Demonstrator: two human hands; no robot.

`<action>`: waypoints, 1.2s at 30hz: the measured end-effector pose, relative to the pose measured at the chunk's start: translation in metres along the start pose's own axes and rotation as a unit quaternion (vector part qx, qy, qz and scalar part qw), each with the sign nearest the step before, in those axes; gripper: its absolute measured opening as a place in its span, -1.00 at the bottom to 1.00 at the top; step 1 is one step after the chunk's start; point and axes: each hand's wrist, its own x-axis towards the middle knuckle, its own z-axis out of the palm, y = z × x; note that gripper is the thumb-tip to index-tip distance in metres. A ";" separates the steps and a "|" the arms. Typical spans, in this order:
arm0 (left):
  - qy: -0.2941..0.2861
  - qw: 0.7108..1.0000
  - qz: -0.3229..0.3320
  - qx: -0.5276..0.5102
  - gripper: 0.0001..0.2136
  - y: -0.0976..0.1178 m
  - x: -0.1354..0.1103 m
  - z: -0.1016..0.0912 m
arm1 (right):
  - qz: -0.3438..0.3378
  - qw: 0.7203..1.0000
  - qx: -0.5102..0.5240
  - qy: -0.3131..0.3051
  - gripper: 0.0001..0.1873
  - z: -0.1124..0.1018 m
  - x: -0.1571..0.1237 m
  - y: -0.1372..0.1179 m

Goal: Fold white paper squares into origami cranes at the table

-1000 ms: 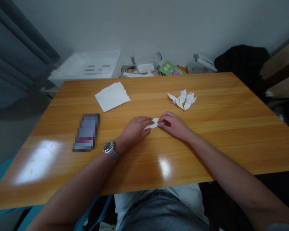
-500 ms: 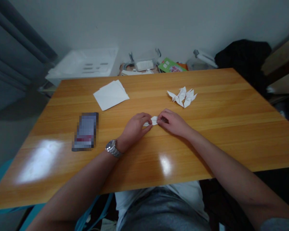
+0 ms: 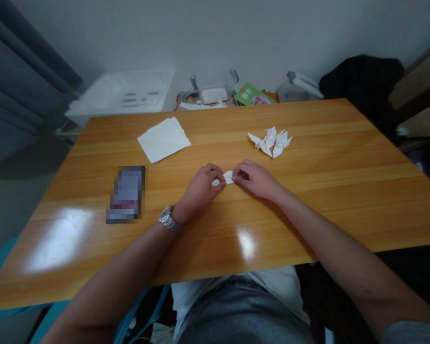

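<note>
A small folded piece of white paper (image 3: 228,177) lies on the wooden table (image 3: 326,191), pinched between both hands. My left hand (image 3: 200,188), with a metal watch on its wrist, is closed on the paper's left end. My right hand (image 3: 256,179) grips the right end with curled fingers. Most of the paper is hidden under the fingers.
Several finished white origami figures (image 3: 271,142) sit behind my right hand. A stack of white paper sheets (image 3: 164,139) lies at the back left and a phone (image 3: 126,194) to the left. Boxes, a green packet (image 3: 253,95) and dark cloth (image 3: 361,86) lie beyond the far edge.
Both hands have drawn a little closer together on the paper, with fingers curling tighter. The view has shifted slightly.
</note>
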 end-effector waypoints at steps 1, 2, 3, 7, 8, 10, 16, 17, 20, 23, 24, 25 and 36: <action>-0.002 1.000 0.000 0.002 -0.94 0.000 0.000 0.000 | 0.002 1.000 -0.002 0.000 -0.93 0.000 0.000 0.000; -0.003 1.000 -0.001 0.004 -0.95 -0.001 0.000 0.000 | 0.003 1.000 -0.004 -0.001 -0.94 0.000 0.000 -0.001; -0.006 1.000 -0.002 0.005 -0.94 -0.001 0.000 0.000 | 0.003 1.000 -0.006 -0.002 -0.94 0.000 0.001 -0.001; -0.020 1.000 0.004 0.003 -0.89 -0.001 0.000 -0.002 | 0.007 1.000 -0.009 -0.007 -0.95 0.000 0.002 -0.002; -0.022 1.000 0.007 0.002 -0.89 0.000 0.000 -0.003 | 0.008 1.000 -0.011 -0.006 -0.95 0.000 0.002 -0.002; -0.022 1.000 0.012 0.000 -0.89 0.001 0.001 -0.003 | 0.009 1.000 -0.013 -0.004 -0.96 0.000 0.002 -0.003; -0.015 1.000 0.010 0.011 -0.90 0.003 0.001 -0.002 | 0.010 1.000 -0.018 0.002 -0.96 0.001 0.003 -0.004; -0.016 1.000 0.010 0.013 -0.90 0.002 0.001 -0.002 | 0.011 1.000 -0.020 0.002 -0.95 0.001 0.003 -0.004; -0.019 0.999 0.016 0.033 -0.87 0.000 -0.001 -0.002 | 0.014 1.000 -0.025 0.003 -0.95 0.001 0.003 -0.004; -0.037 0.995 0.053 0.082 -0.81 -0.004 -0.005 -0.005 | 0.016 0.999 -0.028 0.006 -0.96 0.002 0.002 -0.004; -0.050 0.991 0.073 0.102 -0.79 -0.004 -0.006 -0.007 | 0.015 0.999 -0.029 0.008 -0.96 0.003 0.002 -0.004; -0.060 0.986 0.091 0.124 -0.76 -0.005 -0.008 -0.009 | 0.013 0.999 -0.030 0.010 -0.96 0.003 0.002 -0.004; -0.097 0.958 0.128 0.238 -0.70 0.008 -0.012 -0.017 | -0.023 0.998 -0.027 0.043 -0.93 0.008 -0.005 -0.005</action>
